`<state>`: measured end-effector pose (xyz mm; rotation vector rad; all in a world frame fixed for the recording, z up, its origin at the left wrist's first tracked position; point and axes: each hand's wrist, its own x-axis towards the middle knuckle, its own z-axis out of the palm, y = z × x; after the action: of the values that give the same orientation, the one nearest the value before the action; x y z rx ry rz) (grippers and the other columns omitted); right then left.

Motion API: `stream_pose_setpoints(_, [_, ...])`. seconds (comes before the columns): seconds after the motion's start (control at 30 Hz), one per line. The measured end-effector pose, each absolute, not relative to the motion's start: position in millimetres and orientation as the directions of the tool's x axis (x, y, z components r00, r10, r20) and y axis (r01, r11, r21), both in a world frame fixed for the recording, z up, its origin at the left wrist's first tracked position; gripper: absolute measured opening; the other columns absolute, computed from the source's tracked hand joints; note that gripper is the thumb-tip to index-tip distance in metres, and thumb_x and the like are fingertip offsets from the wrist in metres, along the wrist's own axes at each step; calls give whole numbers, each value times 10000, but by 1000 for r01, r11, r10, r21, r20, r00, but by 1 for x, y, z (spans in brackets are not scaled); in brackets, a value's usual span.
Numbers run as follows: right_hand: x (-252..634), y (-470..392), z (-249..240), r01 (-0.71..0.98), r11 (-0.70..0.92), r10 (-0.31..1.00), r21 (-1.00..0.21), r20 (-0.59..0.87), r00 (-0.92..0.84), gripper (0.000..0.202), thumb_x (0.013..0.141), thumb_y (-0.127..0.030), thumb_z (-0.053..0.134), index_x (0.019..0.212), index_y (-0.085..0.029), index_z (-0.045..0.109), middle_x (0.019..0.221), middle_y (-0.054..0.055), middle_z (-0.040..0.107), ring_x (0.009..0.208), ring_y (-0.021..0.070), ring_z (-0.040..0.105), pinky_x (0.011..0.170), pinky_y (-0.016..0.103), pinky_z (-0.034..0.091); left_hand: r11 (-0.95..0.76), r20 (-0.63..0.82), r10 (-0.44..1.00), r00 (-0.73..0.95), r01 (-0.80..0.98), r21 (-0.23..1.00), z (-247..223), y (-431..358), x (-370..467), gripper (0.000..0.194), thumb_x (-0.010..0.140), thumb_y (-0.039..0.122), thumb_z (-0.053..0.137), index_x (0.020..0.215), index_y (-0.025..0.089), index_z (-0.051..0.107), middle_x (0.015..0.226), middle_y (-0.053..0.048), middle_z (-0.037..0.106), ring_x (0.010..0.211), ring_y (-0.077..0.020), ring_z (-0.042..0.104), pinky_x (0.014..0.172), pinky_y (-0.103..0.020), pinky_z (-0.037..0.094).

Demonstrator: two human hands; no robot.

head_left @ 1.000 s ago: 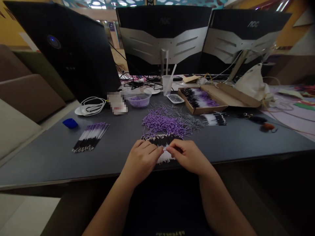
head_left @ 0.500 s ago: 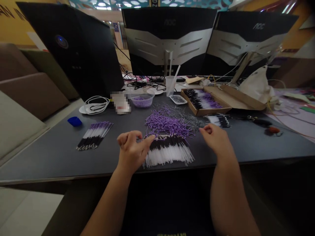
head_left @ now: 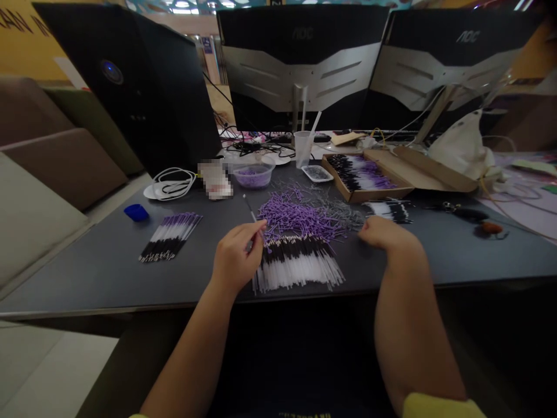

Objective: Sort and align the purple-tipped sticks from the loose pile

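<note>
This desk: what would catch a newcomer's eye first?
Probably the heap of small purple pieces mid-desk, just behind a row of black-and-white sticks. Next, perhaps, the left hand holding up one thin stick. Behind it all loom two big monitors, backs turned, beside a dark computer tower.

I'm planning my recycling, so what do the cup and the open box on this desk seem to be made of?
The cup: probably thin plastic with a cloudy finish, since it looks translucent. The open box: likely matte cardboard, given its plain brown, folded panels.

Single head-worn view — facing forward and down, desk at arm's reach
</note>
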<state>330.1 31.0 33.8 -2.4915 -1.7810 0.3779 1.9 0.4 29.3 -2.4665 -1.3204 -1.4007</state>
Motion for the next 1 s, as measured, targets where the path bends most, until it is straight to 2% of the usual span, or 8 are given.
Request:
stream_pose_setpoints(0.13, [324,32,72,956,-250,962,-151,-148,229,68,671,-145,564,638,-166,620,643,96,659,627,208,617,545,290,388,-648,491,742,457,677,349,77,11,1,271,892,245,494,1075,181,683,954,-43,722,799,-148,649,704,-263,515])
stream_pose_setpoints(0.27, [306,27,85,885,19,990,-465,-115,-82,117,680,-151,557,771,-178,626,590,13,635,481,133,573,444,232,386,-673,547,713,438,648,357,90,8,7,224,877,263,528,965,176,714,886,-36,726,744,-135,642,684,-242,510])
stream_pose_setpoints(0.37, [286,25,72,688,160,933,-708,-119,-340,215,703,-147,565,899,-177,648,605,-16,612,422,91,521,398,202,398,-705,537,705,462,534,466,62,1,6,263,893,252,515,1103,181,656,890,-37,727,642,-92,628,616,-203,503])
stream_pose_setpoints(0.43, [274,23,59,560,115,899,-820,-155,-410,238,750,-175,567,970,-171,659,676,-11,623,426,67,504,403,191,417,-675,518,738,433,467,572,38,0,0,397,904,238,497,1296,180,510,912,-41,723,580,-66,609,582,-183,501])
stream_pose_setpoints(0.53, [259,17,45,365,-34,897,-930,-190,-400,234,793,-204,568,1009,-167,652,715,-11,624,394,31,455,365,160,380,-648,511,762,398,458,609,16,2,-11,448,892,240,517,1330,167,460,919,-44,722,579,-62,605,589,-181,510])
stream_pose_setpoints(0.73, [242,4,47,-11,-36,943,-999,-30,-331,186,756,-282,682,881,-175,595,838,12,692,419,52,544,355,169,423,-684,547,729,412,417,599,16,-4,-8,251,898,241,518,1107,150,624,848,-43,735,518,-65,590,550,-189,507])
stream_pose_setpoints(0.87, [233,0,46,-161,15,969,-987,54,-240,245,745,-327,720,900,-179,600,900,36,721,456,71,599,406,191,481,-797,630,600,493,429,424,12,-10,-5,252,893,182,506,1118,150,614,840,-36,734,600,-82,636,621,-199,519])
stream_pose_setpoints(1.0, [224,-3,42,-219,3,957,-976,66,-282,230,750,-335,722,876,-173,618,870,45,733,579,118,677,469,205,524,-847,632,517,577,454,278,4,-8,-7,311,885,145,496,1187,169,570,903,-37,726,776,-113,685,717,-219,533])
